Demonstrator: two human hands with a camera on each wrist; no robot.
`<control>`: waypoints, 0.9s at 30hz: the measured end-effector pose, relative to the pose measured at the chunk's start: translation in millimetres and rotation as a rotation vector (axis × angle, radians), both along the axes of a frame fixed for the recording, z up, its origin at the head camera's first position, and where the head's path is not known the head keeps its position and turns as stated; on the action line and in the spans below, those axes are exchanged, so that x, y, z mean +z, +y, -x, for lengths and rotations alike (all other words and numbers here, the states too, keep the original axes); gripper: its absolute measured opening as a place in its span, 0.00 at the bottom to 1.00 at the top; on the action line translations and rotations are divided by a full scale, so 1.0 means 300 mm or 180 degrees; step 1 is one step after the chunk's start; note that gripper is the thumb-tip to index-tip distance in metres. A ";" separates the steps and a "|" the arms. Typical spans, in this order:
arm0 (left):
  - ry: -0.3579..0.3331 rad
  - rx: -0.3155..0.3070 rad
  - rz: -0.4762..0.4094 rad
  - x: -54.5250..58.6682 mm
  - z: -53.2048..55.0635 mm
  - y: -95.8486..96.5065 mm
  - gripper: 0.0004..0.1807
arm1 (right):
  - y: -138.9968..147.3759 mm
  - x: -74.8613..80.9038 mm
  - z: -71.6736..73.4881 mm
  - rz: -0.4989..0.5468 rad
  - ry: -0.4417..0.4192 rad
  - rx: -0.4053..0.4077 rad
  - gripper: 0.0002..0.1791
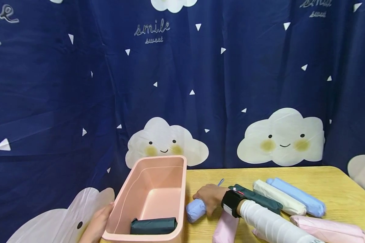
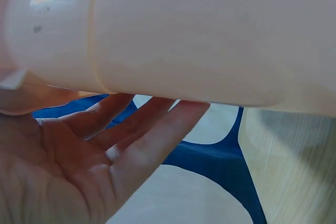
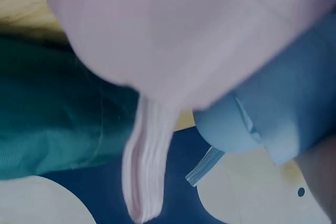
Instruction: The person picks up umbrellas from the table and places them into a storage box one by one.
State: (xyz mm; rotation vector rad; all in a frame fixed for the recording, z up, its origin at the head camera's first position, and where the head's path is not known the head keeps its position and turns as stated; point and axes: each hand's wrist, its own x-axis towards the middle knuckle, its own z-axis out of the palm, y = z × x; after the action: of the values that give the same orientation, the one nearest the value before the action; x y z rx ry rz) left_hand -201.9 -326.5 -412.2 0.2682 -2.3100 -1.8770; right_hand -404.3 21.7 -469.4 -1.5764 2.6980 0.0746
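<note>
My right hand (image 1: 211, 196) grips a light blue folded umbrella (image 1: 196, 210) just right of the pink bin (image 1: 184, 189); its strap loop sticks out beyond the hand. In the right wrist view, the blue umbrella (image 3: 283, 87) lies beside a pale pink folded umbrella (image 3: 173, 30), and only a sliver of the hand (image 3: 320, 177) shows. With fingers extended, my left hand (image 1: 99, 221) touches the bin's left side. The left wrist view shows that hand (image 2: 84, 166) against the bin wall (image 2: 184, 40). Inside the bin lies a dark green folded umbrella (image 1: 153, 226).
Beneath and beyond the right forearm lie another dark green umbrella (image 1: 258, 199), a cream one (image 1: 278, 196), a blue one (image 1: 298, 196) and pink ones (image 1: 331, 229). They rest on a wooden table (image 1: 337, 189). A navy curtain (image 1: 261, 67) with clouds hangs behind.
</note>
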 end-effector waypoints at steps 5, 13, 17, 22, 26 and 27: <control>-0.0040 0.0123 0.0087 0.006 0.001 0.004 0.30 | 0.013 0.060 0.002 -0.0093 0.0165 -0.0106 0.27; -0.0015 0.0142 0.0127 0.007 0.002 0.007 0.30 | 0.034 0.200 0.041 -0.0015 0.0106 -0.0267 0.22; -0.0009 0.0144 0.0095 0.007 0.003 0.009 0.30 | 0.038 0.297 0.050 -0.0248 0.0077 -0.0577 0.19; 0.0008 0.0110 0.0151 0.004 0.007 0.002 0.30 | 0.028 0.422 0.037 -0.0450 0.0290 -0.0879 0.16; -0.0015 0.0142 0.0145 0.004 0.006 0.004 0.30 | 0.006 0.512 0.022 -0.0583 0.0721 -0.1020 0.15; -0.0026 0.0141 0.0142 0.004 0.005 0.003 0.30 | -0.003 0.533 0.019 -0.0581 0.0790 -0.1050 0.15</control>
State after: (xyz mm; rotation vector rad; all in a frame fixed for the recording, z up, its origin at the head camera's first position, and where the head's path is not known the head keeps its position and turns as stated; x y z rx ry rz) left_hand -203.5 -325.5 -410.9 0.3192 -2.3282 -1.8048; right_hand -410.0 20.9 -309.6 -1.1247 2.9920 0.5257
